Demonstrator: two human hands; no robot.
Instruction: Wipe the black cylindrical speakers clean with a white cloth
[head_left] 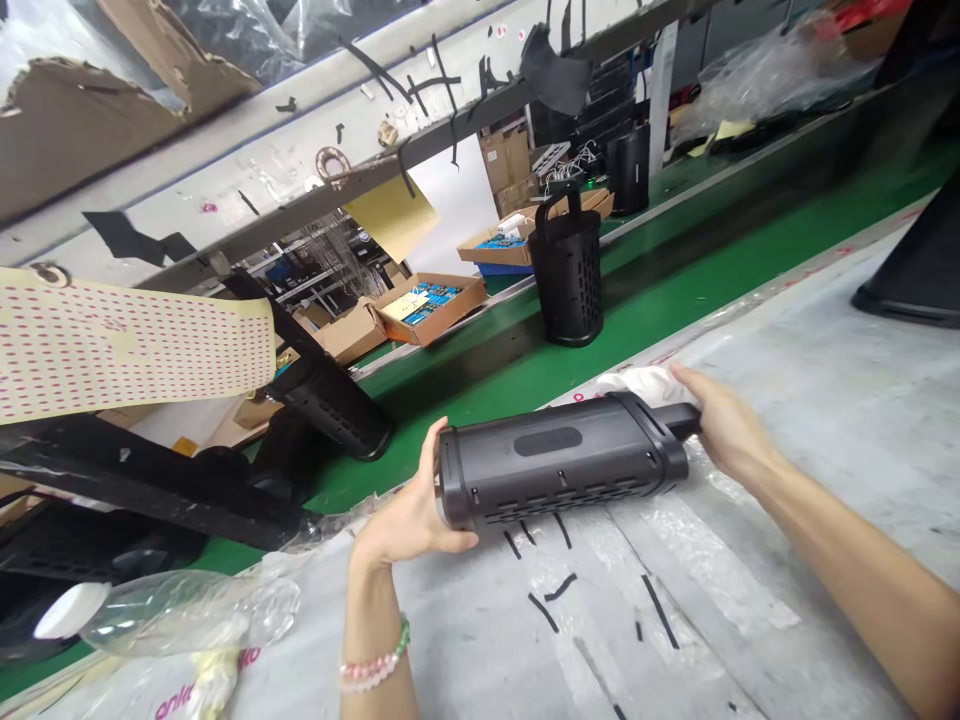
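Observation:
A black slotted housing (pixel 555 455) lies on its side in the air above the grey table (pixel 480 620), its handle pointing right. My left hand (pixel 409 515) is wrapped round its left end, thumb below and fingers above; a bead bracelet circles that wrist. On the right, my right hand (pixel 724 425) grips the black handle, with its palm partly hidden. Crumpled white material (pixel 645 382) shows behind the housing near the right fingers. Short black strips (pixel 660 610) lie on the table under the housing.
Similar black housings (pixel 568 270) stand on the green conveyor (pixel 465 370) beyond the table. A clear bottle (pixel 187 612) lies at the lower left. Cardboard trays (pixel 435 318) with blue parts sit farther back. Dotted yellow sheet (pixel 135 345) hangs at left.

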